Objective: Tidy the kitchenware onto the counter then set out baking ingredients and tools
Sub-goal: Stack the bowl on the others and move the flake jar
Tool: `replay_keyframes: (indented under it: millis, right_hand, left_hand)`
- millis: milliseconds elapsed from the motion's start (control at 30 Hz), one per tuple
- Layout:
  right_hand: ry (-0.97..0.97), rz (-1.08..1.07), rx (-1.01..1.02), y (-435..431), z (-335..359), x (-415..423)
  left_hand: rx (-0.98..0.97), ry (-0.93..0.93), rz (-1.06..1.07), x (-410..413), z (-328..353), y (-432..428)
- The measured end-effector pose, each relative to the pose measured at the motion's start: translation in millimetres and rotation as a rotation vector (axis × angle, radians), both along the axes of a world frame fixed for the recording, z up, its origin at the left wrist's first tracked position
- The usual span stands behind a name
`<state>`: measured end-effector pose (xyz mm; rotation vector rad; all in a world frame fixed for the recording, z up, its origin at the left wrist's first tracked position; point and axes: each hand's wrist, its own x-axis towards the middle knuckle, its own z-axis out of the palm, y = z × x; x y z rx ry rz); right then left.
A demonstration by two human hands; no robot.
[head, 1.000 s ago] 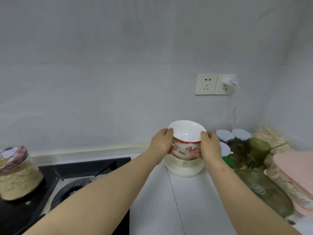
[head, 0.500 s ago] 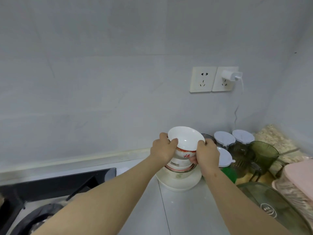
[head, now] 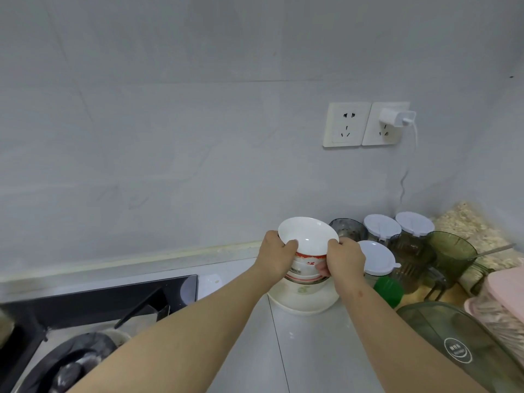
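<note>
Counter (head: pixel 312 353): bare strip between stove (head: pixel 93 299) on the left and green lid (head: pixel 453 344) on the right | left hand (head: pixel 276 258), right hand (head: pixel 344 260): fingers curled around stacked bowls (head: pixel 307 236) from both sides | bowls over white plate (head: pixel 303 306), mouths up, top one tilted toward viewer | jars (head: pixel 381 231) just beside on the right, wall (head: pixel 198 137) behind

Light was soft, even and fairly bright, small glint lay in the white bowl (head: pixel 307 236) between left hand (head: pixel 276 258) and right hand (head: pixel 344 260), wall (head: pixel 198 123) seams bowed above them, corners below them blurred.
</note>
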<state>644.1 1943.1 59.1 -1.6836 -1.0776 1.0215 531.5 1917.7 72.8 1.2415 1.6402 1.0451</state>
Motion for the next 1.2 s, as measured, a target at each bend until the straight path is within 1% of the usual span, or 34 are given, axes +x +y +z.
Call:
replay_keyframes:
  millis: [300, 400, 500, 600, 767, 933, 1067, 1200]
  right_hand:
    - [-0.025, 0.033, -0.007, 1.9, -4.1, 1.7]
    - [-0.023, 0.056, -0.018, -1.0, -3.8, 1.6]
    - [-0.001, 0.090, -0.039, -5.9, 0.4, 0.6]
    - [0.001, 0.091, 0.017, -14.4, 7.0, -3.8]
    - [-0.078, 0.078, 0.124, -38.3, 27.3, -14.5]
    - [-0.066, 0.228, 0.175, -83.3, 44.5, -58.3]
    - [-0.020, 0.366, 0.168, -123.6, 46.2, -97.1]
    - [0.001, 0.478, 0.121, -155.1, 40.4, -134.3]
  left_hand:
    - [-0.005, 0.037, -0.006, 0.7, -0.5, -2.8]
    - [-0.016, 0.007, -0.020, 1.2, 0.6, -5.2]
    - [-0.025, -0.068, -0.012, 1.7, 2.7, -9.3]
    - [-0.002, -0.057, -0.002, -0.8, 7.3, -15.1]
    - [0.073, -0.022, 0.032, -19.7, 20.6, -39.1]
    - [0.129, 0.040, 0.059, -61.4, 27.8, -88.1]
    - [0.171, 0.039, 0.180, -103.6, 28.2, -128.7]
    - [0.168, 0.032, 0.293, -149.7, 25.0, -167.5]
